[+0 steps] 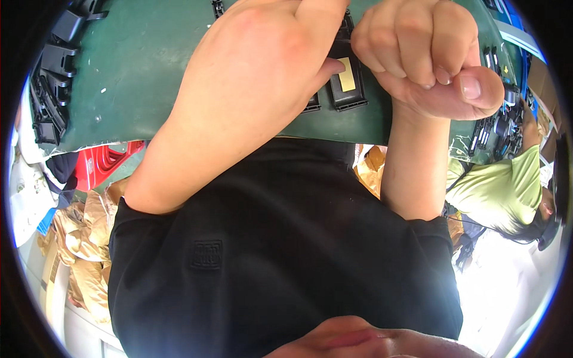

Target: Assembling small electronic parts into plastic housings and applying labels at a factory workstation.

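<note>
A black plastic part (348, 100) with a yellow rectangular pad (347, 75) on its face lies on the green table, between my hands. My left hand (256, 56) reaches over from the left, its thumb tip at the pad's left edge. One finger stretches up to the picture's top edge, apart from the thumb; the other fingertips are hidden or out of view. To the right of the part, my right hand (427, 56) is closed, fingers curled in and thumb against them. Whatever it may hold is hidden. Another black part (313, 105) shows partly below my left hand.
The green table (128, 77) bears black plastic parts (57, 62) along its left edge and small dark parts (498, 122) at the right. A red plastic object (107, 162) and brown paper (89, 232) lie beyond the near edge. A person in a light-green shirt (501, 185) is at the right.
</note>
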Demonstrator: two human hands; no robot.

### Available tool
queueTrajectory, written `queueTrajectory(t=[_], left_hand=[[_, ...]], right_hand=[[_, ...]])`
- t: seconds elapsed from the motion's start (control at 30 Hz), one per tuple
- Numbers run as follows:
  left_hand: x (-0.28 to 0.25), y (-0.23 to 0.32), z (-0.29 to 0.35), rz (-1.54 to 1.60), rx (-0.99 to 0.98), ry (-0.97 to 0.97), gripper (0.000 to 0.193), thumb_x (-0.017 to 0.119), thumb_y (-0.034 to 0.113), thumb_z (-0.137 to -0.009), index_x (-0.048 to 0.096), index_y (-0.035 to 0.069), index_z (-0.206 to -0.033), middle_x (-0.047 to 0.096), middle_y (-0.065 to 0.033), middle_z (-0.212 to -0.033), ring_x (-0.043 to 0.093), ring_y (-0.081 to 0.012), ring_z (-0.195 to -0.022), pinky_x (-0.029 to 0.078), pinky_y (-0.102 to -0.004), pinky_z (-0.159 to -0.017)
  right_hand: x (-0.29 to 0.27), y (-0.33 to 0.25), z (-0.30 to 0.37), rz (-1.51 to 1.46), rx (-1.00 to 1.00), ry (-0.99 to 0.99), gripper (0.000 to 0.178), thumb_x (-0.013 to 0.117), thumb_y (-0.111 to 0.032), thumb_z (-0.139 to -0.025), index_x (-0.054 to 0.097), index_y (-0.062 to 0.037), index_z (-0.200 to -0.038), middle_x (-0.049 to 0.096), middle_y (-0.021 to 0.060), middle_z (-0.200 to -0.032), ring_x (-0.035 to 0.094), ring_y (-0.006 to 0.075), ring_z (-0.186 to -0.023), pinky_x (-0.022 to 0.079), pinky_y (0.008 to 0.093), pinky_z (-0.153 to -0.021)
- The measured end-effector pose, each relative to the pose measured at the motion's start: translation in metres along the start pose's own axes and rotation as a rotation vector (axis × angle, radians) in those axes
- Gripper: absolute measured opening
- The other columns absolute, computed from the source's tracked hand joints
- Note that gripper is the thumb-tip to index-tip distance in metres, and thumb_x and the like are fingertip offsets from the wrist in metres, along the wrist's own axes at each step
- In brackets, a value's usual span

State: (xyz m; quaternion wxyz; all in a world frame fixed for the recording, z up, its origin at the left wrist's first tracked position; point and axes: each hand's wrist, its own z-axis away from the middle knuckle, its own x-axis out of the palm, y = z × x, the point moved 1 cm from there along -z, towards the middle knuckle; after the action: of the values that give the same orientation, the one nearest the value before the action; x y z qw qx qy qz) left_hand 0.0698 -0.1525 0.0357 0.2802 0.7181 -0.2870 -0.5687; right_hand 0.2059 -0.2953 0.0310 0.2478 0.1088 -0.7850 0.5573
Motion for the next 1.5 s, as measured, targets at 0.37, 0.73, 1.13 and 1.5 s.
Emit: queueTrajectory(t=[0.37,0.73,1.13,1.5], left_hand=[[0.002,-0.006,0.004,0.034,-0.008,0.012,0.042,0.077,0.008,-0.083,0.056,-0.002,-0.118,0.067,-0.0201,-0.098,0.064,-0.0410,-0.098,0.052,-0.0467,-0.087],[0.002,-0.001,0.003,0.030,-0.030,0.016,0.035,0.076,0.010,-0.085,0.056,0.000,-0.113,0.066,-0.0203,-0.095,0.064,-0.0414,-0.095,0.052,-0.0479,-0.085],[0.004,-0.005,0.003,0.008,-0.016,0.050,0.030,0.074,0.014,-0.088,0.054,0.002,-0.105,0.065,-0.0203,-0.088,0.064,-0.0421,-0.090,0.052,-0.0493,-0.081],[0.004,-0.006,0.008,-0.077,0.261,0.260,0.037,0.078,0.010,-0.081,0.061,-0.001,-0.112,0.067,-0.0194,-0.105,0.064,-0.0402,-0.103,0.051,-0.0477,-0.092]], right_hand=[[0.002,0.005,-0.006,0.020,0.014,-0.011,0.026,0.067,-0.021,-0.082,0.051,-0.0058,-0.068,0.048,0.0072,-0.051,0.034,0.0166,-0.039,0.025,0.0321,-0.040],[0.001,0.002,-0.005,0.047,0.055,-0.006,0.032,0.064,-0.028,-0.084,0.053,-0.0023,-0.068,0.048,0.0088,-0.050,0.034,0.0169,-0.038,0.026,0.0323,-0.040],[0.013,0.004,-0.016,0.214,0.161,0.026,0.045,0.064,-0.040,-0.083,0.050,-0.0018,-0.064,0.047,0.0103,-0.049,0.036,0.0163,-0.040,0.024,0.0335,-0.042],[0.006,-0.022,0.037,0.134,-0.230,0.157,0.060,0.042,-0.063,-0.108,0.056,-0.0107,-0.082,0.041,-0.0035,-0.064,0.028,0.0123,-0.060,0.023,0.0326,-0.062]])
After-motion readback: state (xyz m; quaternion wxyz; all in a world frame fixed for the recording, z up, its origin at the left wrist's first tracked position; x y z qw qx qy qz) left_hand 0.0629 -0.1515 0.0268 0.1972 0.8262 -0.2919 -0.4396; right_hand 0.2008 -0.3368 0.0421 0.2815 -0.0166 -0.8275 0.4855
